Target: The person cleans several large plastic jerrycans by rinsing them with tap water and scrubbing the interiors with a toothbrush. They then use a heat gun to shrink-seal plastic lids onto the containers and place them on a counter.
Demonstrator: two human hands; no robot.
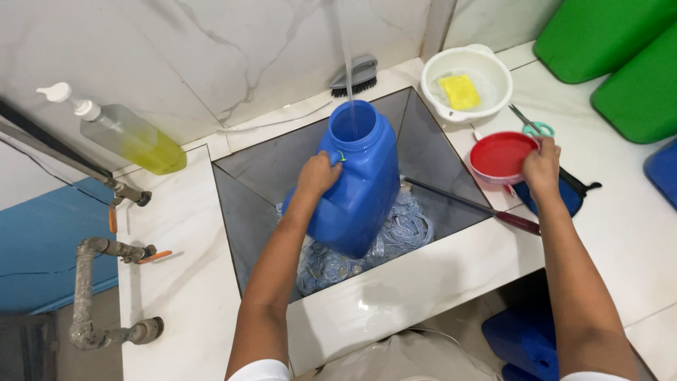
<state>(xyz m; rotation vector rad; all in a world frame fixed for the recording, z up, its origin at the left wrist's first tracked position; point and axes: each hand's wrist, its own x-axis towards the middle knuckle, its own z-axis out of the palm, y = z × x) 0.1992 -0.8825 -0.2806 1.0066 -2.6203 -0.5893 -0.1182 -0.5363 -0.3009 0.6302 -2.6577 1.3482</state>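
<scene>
Left hand (319, 174) grips the handle of the blue jug (356, 183), which stands tilted in the sink (247, 204) under a thin water stream (346, 63); its base is hidden. Right hand (541, 168) holds the red bowl (499, 155) at the sink's right edge, its fingers partly hidden.

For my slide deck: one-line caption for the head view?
Left hand steadies a blue jug under running water in a sink; right hand grips a red bowl.
</scene>
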